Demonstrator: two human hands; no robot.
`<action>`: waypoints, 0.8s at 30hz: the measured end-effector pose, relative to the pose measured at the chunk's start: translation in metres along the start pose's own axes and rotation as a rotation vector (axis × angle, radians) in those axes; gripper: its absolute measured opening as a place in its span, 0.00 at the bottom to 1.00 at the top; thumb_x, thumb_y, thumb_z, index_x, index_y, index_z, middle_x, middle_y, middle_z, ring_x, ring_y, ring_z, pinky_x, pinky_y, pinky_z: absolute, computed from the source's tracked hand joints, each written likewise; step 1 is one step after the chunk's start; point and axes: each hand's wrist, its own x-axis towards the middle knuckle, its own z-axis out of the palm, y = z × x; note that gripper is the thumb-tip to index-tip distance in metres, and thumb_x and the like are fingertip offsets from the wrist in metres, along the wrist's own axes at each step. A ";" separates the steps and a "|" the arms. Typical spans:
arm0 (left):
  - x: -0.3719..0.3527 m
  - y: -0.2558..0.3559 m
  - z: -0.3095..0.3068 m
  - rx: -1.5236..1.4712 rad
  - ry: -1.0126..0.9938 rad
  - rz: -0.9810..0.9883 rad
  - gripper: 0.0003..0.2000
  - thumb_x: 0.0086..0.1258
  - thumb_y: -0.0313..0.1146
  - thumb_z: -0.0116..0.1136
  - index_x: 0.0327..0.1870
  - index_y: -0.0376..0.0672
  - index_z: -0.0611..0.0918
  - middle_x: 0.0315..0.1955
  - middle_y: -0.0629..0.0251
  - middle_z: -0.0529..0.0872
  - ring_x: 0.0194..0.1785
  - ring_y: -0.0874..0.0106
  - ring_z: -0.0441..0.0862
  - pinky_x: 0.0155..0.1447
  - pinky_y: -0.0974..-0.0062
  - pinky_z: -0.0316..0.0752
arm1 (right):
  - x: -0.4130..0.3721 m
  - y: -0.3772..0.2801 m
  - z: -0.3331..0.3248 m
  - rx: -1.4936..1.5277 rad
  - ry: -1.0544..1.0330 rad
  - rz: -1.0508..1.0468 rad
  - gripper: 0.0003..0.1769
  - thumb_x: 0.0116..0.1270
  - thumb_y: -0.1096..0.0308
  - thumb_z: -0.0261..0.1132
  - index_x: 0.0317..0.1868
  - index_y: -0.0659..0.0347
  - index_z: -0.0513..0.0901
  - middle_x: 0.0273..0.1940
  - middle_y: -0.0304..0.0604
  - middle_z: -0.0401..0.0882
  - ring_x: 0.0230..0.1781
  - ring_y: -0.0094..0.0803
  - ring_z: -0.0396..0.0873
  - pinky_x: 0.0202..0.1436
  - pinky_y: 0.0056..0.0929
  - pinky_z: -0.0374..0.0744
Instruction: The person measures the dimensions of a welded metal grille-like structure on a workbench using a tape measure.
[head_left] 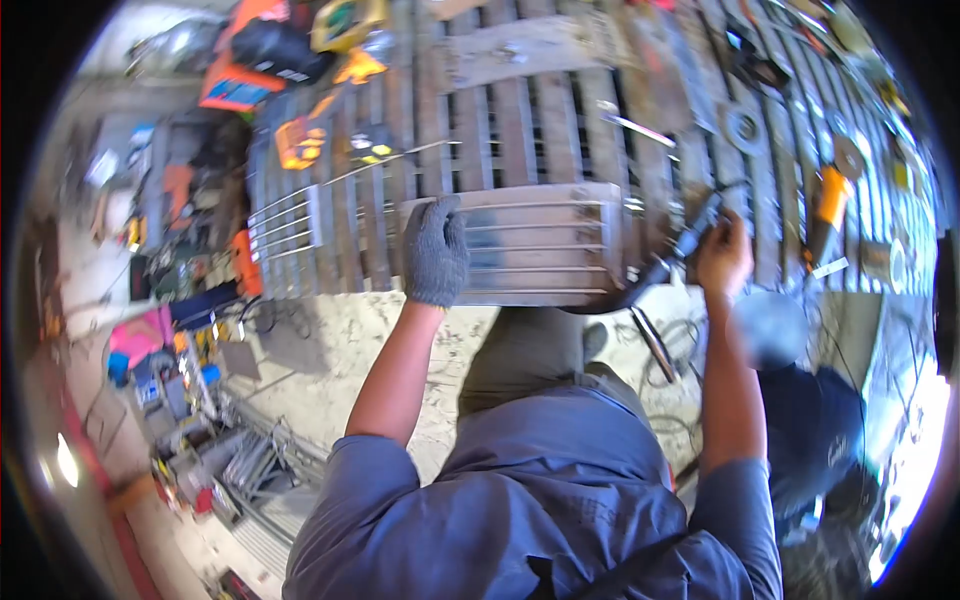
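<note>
My left hand (pixel 436 252), in a grey knit glove, is closed over the left part of a flat metal panel (pixel 540 255) with several thin parallel rods along it. The panel lies at the near edge of the slatted metal table (pixel 430 110). My right hand (pixel 724 258), bare, has its fingers curled at the handle of a dark welding torch (pixel 692 232), right of the panel. The torch's thick black cable runs down and left past the panel's lower right corner. Its thin curved neck points up and right.
An orange-and-black angle grinder (pixel 830 205) lies to the right, near a roll of tape (pixel 742 127). A yellow tape measure (pixel 300 143) and an orange box (pixel 240 75) are at the left. A person in dark clothing (pixel 815 430) is close on my right. Cables lie on the floor.
</note>
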 end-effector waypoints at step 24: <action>0.073 -0.276 -0.072 0.564 -0.491 0.027 0.20 0.79 0.30 0.59 0.71 0.44 0.84 0.65 0.36 0.83 0.66 0.37 0.84 0.69 0.45 0.82 | 0.008 0.008 0.002 -0.117 -0.001 -0.087 0.12 0.84 0.62 0.66 0.60 0.54 0.89 0.47 0.55 0.91 0.47 0.58 0.89 0.51 0.55 0.84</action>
